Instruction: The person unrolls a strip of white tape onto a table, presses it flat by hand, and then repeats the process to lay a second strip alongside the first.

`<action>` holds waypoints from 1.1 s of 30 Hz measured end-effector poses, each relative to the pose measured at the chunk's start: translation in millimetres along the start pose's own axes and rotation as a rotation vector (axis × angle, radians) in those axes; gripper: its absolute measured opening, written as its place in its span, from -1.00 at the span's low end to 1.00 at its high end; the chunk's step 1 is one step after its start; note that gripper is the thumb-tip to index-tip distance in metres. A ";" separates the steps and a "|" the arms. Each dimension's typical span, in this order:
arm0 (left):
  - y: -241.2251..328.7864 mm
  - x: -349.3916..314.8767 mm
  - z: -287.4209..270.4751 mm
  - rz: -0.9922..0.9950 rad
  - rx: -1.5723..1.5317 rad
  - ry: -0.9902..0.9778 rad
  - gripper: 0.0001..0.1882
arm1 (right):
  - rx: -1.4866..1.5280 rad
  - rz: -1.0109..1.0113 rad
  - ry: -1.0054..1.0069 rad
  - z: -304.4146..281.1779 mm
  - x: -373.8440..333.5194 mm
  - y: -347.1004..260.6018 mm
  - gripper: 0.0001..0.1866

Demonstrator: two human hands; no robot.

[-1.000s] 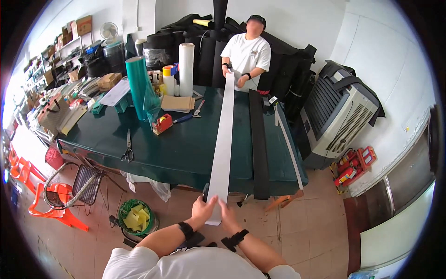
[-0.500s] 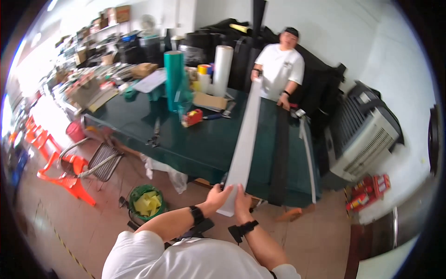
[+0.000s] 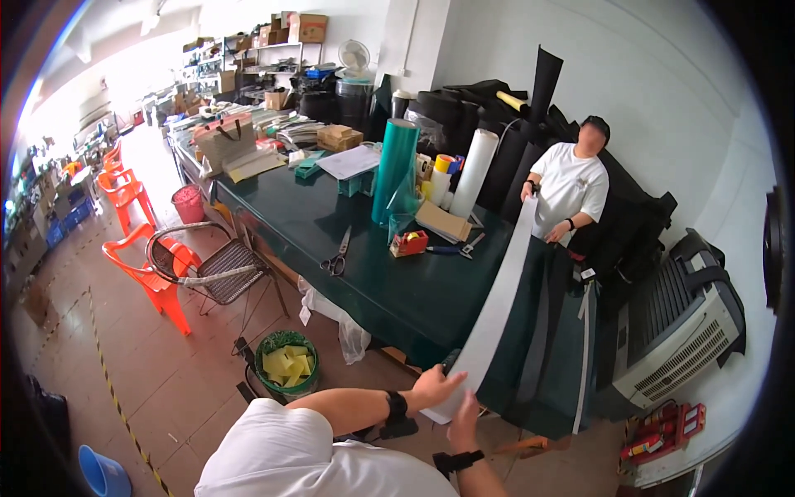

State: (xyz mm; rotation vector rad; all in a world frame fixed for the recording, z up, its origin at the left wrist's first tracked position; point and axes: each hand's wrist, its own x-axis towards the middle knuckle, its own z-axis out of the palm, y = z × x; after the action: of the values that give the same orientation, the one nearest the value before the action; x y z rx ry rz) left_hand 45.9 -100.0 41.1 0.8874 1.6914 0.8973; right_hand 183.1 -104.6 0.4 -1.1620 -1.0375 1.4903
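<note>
A long white strip (image 3: 499,302) of sheet material stretches over the dark green table from me to a co-worker. My left hand (image 3: 436,388) is closed on its left edge close to the near end, thumb on top. At the right edge my right hand (image 3: 464,424) pinches the strip, its fingers partly hidden. The near end droops past the table's front edge, between my hands. The co-worker (image 3: 571,186) stands across the table, one hand on the far end and the other resting on the tabletop. To the right of the white strip lies a dark strip (image 3: 542,331).
Scissors (image 3: 338,255), a red tape dispenser (image 3: 408,243), a green roll (image 3: 395,170) and a white roll (image 3: 475,174) are on the table (image 3: 290,217). Below its front edge stand a green bin (image 3: 273,383) and a chair (image 3: 224,269). An air cooler (image 3: 687,331) is at right.
The view has swung left, so the table and co-worker appear farther right. My hands stay at the strip's near end. The strip now bows in a curve where it looked straight.
</note>
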 end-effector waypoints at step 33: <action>-90.4 6.4 0.4 0.746 0.291 0.021 -0.14 | -0.012 0.381 0.176 -3.8 21.8 -14.5 -0.26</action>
State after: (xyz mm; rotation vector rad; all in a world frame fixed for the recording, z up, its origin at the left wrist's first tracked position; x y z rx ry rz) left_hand 31.6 -135.7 -40.9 1.7766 1.5345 1.1492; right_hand 187.1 -80.1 9.8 -1.5326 -0.7330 1.6351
